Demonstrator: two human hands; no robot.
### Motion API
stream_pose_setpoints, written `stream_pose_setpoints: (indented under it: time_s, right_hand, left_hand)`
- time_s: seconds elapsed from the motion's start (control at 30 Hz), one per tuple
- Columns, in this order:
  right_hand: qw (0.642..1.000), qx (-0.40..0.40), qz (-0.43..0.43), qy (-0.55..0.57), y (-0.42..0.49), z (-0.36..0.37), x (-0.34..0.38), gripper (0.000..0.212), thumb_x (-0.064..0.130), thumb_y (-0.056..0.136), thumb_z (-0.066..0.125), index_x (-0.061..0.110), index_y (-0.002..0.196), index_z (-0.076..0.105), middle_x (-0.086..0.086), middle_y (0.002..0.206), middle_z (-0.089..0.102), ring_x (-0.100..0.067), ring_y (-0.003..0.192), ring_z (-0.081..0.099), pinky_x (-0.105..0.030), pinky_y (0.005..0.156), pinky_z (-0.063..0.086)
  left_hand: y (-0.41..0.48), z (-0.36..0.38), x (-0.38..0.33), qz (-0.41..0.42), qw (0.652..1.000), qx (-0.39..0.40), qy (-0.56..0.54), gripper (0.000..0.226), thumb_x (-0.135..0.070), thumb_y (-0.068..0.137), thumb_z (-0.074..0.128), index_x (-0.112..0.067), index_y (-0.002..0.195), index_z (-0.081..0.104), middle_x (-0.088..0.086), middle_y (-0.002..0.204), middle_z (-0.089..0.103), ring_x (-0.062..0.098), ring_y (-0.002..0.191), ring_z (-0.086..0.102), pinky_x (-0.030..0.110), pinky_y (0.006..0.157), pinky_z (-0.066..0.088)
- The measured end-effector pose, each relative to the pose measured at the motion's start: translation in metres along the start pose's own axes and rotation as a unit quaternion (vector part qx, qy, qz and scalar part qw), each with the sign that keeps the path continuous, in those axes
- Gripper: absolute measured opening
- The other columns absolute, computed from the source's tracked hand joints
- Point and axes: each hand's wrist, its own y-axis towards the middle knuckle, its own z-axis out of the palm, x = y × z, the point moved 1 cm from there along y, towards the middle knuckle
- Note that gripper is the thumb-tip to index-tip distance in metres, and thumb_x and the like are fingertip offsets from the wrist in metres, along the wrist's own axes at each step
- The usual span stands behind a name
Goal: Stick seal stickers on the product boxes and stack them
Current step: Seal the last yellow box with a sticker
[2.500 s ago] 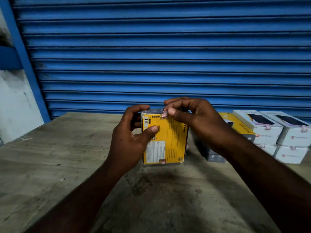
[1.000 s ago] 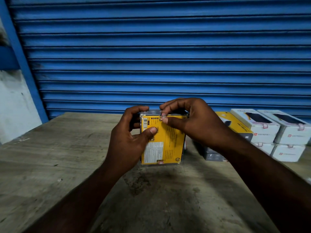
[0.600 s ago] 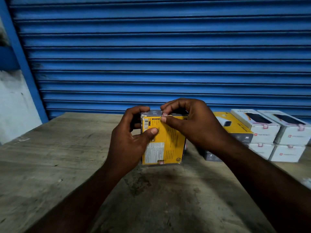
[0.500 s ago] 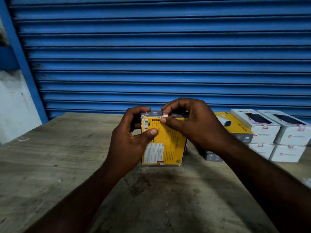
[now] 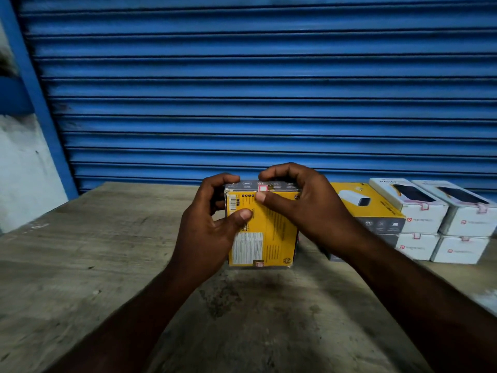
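A yellow product box [image 5: 271,232] stands on edge on the wooden table [image 5: 80,265], its printed back facing me. My left hand [image 5: 209,227] grips its left side, thumb on the yellow face, fingers curled behind. My right hand [image 5: 301,203] grips the top right corner, and its thumb presses a small red-and-white seal sticker [image 5: 261,188] over the top edge. A second seal sticker [image 5: 258,263] sits on the box's bottom edge.
To the right, another yellow box [image 5: 368,205] lies on a grey one, next to two stacks of white boxes [image 5: 441,224] with pink seals. A blue roller shutter [image 5: 269,90] closes off the far side of the table.
My right thumb has slid from the top edge down onto the yellow face, folding the sticker over the edge. The box has stayed nearly in place in my left hand.
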Motion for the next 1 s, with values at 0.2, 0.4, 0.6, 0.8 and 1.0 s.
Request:
stream_pose_setpoints:
  time_s: [0.2,0.4,0.6,0.8,1.0]
  right_hand:
    - [0.997,0.045,-0.017,0.066,-0.004,-0.001,-0.002,0.043,-0.003,0.087,0.067,0.012,0.127,0.056,0.004,0.126,0.064,0.001,0.120,0.056,-0.029,0.105,0.047]
    - [0.986,0.057,-0.028,0.152,-0.014,0.018,0.002,0.046,-0.014,0.084,0.055,0.006,0.125,0.049,-0.006,0.124,0.062,-0.005,0.118,0.056,-0.016,0.088,0.049]
    - [0.991,-0.008,-0.033,0.132,-0.011,0.015,0.003,0.047,0.008,0.082,0.077,0.007,0.122,0.052,-0.005,0.118,0.065,-0.004,0.113,0.060,-0.022,0.097,0.048]
    - [0.995,0.001,-0.039,0.093,-0.011,0.013,0.003,0.048,0.004,0.081,0.077,0.012,0.121,0.052,0.000,0.119,0.064,0.000,0.114,0.058,-0.020,0.100,0.047]
    - [0.995,-0.022,-0.021,0.092,-0.010,0.015,0.006,0.059,0.028,0.074,0.082,0.020,0.123,0.050,0.004,0.124,0.058,-0.009,0.116,0.058,-0.036,0.102,0.049]
  left_hand:
    - [0.000,0.002,0.002,-0.013,0.999,-0.001,-0.037,0.045,-0.035,0.086,0.066,-0.032,0.128,0.050,-0.014,0.114,0.065,0.010,0.107,0.066,0.022,0.078,0.055]
    - [-0.007,0.010,-0.011,0.015,0.996,-0.085,0.012,0.054,-0.049,0.084,0.063,-0.026,0.129,0.045,-0.041,0.107,0.058,-0.010,0.096,0.063,0.006,0.077,0.045]
    - [-0.007,0.011,-0.013,0.041,0.999,-0.022,0.023,0.059,-0.031,0.094,0.054,-0.027,0.145,0.025,-0.042,0.115,0.053,-0.003,0.104,0.063,0.011,0.085,0.048]
    - [-0.007,0.009,-0.013,0.024,0.998,-0.004,-0.055,0.054,-0.024,0.094,0.044,-0.032,0.144,0.026,-0.012,0.131,0.050,0.000,0.109,0.061,0.016,0.088,0.048]
    - [-0.008,0.011,-0.013,0.062,0.996,-0.021,-0.054,0.055,-0.015,0.095,0.048,-0.025,0.145,0.026,-0.005,0.124,0.054,0.003,0.103,0.063,0.021,0.089,0.050]
